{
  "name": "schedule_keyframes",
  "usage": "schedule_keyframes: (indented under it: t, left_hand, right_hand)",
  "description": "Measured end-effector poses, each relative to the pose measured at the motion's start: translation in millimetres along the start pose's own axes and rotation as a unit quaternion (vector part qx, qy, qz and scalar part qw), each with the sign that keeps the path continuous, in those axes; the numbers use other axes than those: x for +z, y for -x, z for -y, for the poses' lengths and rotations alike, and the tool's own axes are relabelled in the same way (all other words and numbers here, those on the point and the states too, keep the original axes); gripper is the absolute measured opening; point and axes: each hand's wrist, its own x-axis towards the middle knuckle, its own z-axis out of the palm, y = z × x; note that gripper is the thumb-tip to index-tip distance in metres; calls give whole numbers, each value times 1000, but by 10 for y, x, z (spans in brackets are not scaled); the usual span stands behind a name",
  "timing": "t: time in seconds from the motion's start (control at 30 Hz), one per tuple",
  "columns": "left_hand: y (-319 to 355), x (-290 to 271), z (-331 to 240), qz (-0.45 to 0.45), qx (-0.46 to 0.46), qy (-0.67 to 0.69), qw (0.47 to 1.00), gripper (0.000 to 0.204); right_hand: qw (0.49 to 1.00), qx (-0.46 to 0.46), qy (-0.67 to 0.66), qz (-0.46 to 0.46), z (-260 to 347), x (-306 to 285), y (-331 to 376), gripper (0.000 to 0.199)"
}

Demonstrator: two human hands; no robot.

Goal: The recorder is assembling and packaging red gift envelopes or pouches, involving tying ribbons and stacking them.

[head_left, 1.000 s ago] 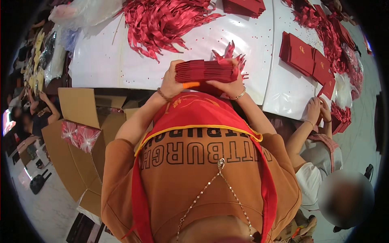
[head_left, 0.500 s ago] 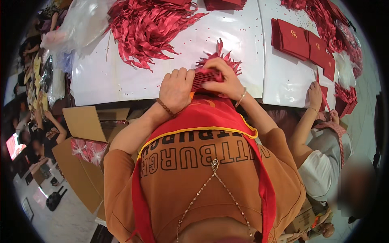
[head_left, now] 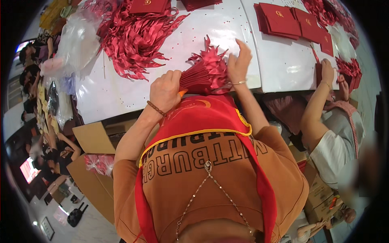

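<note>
The person's left hand is closed around the near end of a stack of red cards with ribbon bows on them, held just above the near edge of the white table. The right hand rests against the far side of the same stack with its fingers half spread, steadying the bows rather than clamping them.

Judging from the layout, the work looks partly done: one bundle is gathered in the hands, while the big heap of loose red ribbons, left of and beyond the stack, appears largely untouched. Finished-looking red folders lie in piles beyond the stack to the right, and another red folder sits at the table's far edge.

A co-worker's hand works on red pieces right of the stack, well apart. A clear plastic bag and open cardboard boxes crowd the left side; nothing blocks the stack itself.
</note>
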Motion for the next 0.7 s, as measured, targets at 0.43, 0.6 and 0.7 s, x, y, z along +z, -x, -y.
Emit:
schedule_keyframes:
  t: [0.43, 0.6, 0.7]
  left_hand:
    - [-181, -51, 183, 15, 18, -24, 999, 49]
    - [-189, -51, 205, 16, 14, -29, 999, 48]
    - [-171, -59, 184, -19, 35, -30, 999, 43]
  right_hand:
    - [852, -52, -337, 398, 325, -67, 5, 120]
    - [881, -152, -144, 423, 136, 15, 169, 114]
    - [868, -116, -137, 463, 101, 88, 189, 112]
